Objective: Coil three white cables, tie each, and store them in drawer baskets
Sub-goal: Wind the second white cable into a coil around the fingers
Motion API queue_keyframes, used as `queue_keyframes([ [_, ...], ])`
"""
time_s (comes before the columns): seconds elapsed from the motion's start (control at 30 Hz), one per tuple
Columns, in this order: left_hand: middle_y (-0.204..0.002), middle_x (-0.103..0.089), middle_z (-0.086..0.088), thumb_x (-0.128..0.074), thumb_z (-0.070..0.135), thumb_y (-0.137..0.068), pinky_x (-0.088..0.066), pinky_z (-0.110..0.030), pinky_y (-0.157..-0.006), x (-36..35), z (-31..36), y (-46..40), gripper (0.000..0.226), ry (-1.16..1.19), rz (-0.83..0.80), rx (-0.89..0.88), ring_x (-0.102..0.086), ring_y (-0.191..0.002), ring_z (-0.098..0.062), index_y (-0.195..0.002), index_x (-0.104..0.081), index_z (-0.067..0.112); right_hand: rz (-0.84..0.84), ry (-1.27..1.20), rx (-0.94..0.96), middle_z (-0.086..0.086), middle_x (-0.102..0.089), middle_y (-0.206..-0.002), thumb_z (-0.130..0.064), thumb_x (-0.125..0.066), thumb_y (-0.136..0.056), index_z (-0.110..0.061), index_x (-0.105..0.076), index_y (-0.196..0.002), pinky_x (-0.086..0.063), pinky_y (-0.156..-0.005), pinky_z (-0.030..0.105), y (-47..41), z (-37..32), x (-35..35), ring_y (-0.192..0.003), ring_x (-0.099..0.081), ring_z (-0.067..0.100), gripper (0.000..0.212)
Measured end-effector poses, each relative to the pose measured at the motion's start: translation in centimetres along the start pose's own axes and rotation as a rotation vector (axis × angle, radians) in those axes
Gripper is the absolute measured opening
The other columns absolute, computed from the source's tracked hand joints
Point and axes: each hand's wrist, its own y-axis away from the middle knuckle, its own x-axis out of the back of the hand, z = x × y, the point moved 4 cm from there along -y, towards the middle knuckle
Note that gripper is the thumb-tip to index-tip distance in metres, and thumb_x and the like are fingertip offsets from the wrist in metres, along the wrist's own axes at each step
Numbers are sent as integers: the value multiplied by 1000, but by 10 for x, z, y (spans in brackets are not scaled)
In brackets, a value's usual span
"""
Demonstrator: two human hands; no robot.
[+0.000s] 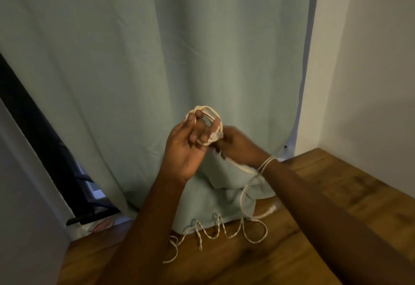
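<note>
Right hand (235, 144) grip hidden, blurred.

Curtain (157, 59) close behind both hands; wall (370, 59) to their right. Loose cable (256, 235) strewn on table (314, 228) beneath.

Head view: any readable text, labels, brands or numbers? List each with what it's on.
None readable in this frame.
White cable, looped round the left hand and held by the right hand: no print visible.
Connector on the wooden floor: too small and blurred to tell.
Curtain and wall: plain, no markings.
</note>
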Motion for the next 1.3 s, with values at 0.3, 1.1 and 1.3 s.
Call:
queue_keyframes([
  [0.3,-125,-64,-7,-38,23,-102,-33,-17,-110,67,-2,-6,33,-1458,76,-226,-56,-122,-15,-125,-59,9,-581,388,-176,11,-71,-77,-14,-66,-79,-7,-70,-91,-54,-68,32,28,1,-21,-63,-62,10,15],
  [1.1,-80,-76,-9,-40,33,-103,-59,-35,-81,32,6,-8,41,56,254,54,-74,-78,-19,-82,-66,9,-768,-549,-310,20,-65,-81,-2,-54,-93,4,-51,-127,-57,-55,31,37,5,-6,-57,-66,21,34],
  [1.3,-125,-64,-16,-34,17,-106,-42,-42,-108,51,8,-19,28,-507,321,-113,-63,-118,-26,-106,-61,11,-470,63,-164,6,-51,-57,-15,-49,-101,-3,-67,-104,-40,-41,21,35,-12,-11,-39,-42,10,21],
])
